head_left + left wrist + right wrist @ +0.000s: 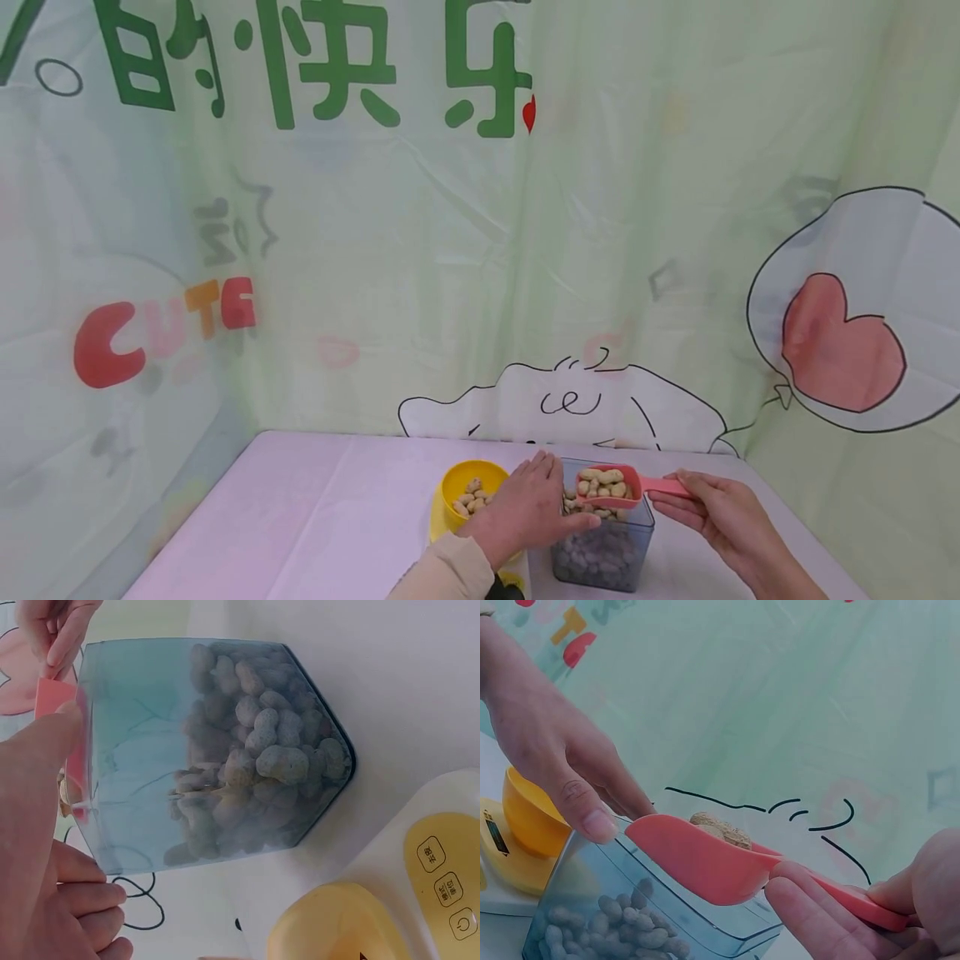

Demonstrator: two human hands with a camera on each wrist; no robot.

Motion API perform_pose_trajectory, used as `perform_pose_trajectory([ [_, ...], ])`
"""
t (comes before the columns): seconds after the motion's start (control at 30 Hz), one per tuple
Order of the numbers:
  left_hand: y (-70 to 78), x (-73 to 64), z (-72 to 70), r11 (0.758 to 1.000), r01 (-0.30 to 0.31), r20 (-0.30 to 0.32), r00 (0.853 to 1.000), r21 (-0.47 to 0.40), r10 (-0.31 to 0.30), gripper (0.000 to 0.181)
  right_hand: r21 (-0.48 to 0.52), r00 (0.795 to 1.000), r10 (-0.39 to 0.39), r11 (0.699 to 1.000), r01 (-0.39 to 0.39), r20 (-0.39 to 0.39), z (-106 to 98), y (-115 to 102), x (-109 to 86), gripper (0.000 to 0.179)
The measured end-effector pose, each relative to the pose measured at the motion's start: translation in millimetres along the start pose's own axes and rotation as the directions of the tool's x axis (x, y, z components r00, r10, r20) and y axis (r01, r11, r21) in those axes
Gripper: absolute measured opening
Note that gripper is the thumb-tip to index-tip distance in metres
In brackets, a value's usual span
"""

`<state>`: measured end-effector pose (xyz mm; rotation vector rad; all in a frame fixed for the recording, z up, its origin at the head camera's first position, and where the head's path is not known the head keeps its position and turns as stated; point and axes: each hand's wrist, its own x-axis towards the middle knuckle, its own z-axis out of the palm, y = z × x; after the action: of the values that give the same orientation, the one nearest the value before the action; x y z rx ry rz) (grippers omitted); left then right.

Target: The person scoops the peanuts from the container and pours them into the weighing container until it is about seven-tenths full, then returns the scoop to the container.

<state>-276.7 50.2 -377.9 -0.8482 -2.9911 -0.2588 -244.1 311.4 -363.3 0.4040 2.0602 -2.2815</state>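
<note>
In the head view my right hand pinches the handle of a pink scoop. Several peanuts fill the scoop, which is over the top of a clear bluish bin. Unshelled peanuts lie in the lower part of the bin in the left wrist view. My left hand rests at the bin's left rim with its fingers extended. Behind my left wrist, a yellow bowl with some peanuts in it stands on a scale, partly covered by the arm.
The pale pink-white table carries the bin and the scale side by side. Buttons show on the scale's yellow panel. A printed curtain hangs behind the table and along both sides.
</note>
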Motion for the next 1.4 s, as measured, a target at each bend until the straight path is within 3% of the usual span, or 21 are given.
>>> perform_pose_trajectory([
  [0.57,-23.9,-18.1,-13.0,0.996,0.0,0.022,1.0,-0.094,0.002,0.104,0.047,1.0,0.015,0.999,-0.016,0.022,11,-4,0.0,0.053],
  [0.83,-43.5,-30.8,-15.3,0.992,-0.063,-0.043,0.997,-0.108,0.058,0.101,0.059,0.998,-0.01,0.998,0.006,0.065,27,-4,0.4,0.056],
  [1.17,-68.6,-37.0,-15.4,0.993,0.037,-0.058,0.997,-0.112,-0.044,0.101,0.04,0.994,-0.038,0.999,0.034,0.101,53,-6,0.9,0.057],
  [1.4,-86.7,-45.3,-15.5,0.988,0.068,-0.093,0.992,-0.14,-0.081,0.102,-0.003,0.992,-0.065,0.998,0.066,0.11,74,-6,3.0,0.055],
])
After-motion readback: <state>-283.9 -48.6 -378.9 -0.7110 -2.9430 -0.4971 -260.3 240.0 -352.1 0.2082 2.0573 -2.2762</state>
